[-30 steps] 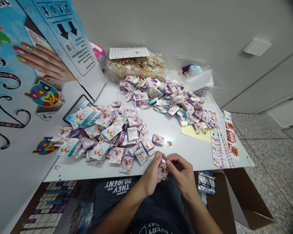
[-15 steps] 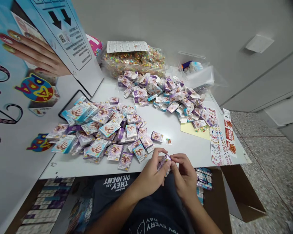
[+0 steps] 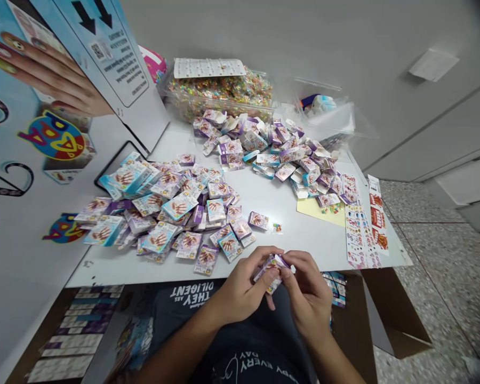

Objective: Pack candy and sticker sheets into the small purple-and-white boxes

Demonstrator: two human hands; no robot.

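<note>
Both hands hold one small purple and white box (image 3: 271, 269) at the near edge of the white table (image 3: 288, 234). My left hand (image 3: 240, 288) grips it from the left with thumb on top. My right hand (image 3: 310, 293) pinches its right end with fingers curled. A heap of the same small boxes (image 3: 164, 213), printed with hand pictures, lies to the left of my hands. A second heap of boxes (image 3: 272, 152) lies farther back on the table.
A clear tub of colourful small pieces (image 3: 220, 96) stands at the back. Sticker sheets (image 3: 362, 229) and a yellow sheet (image 3: 318, 213) lie at the right. A large printed display board (image 3: 44, 133) leans at the left. An open cardboard box (image 3: 388, 320) sits on the floor, right.
The hands have dropped slightly lower and nearer to me with the box still held. The box has been turned between the fingers. The view has shifted a little.
</note>
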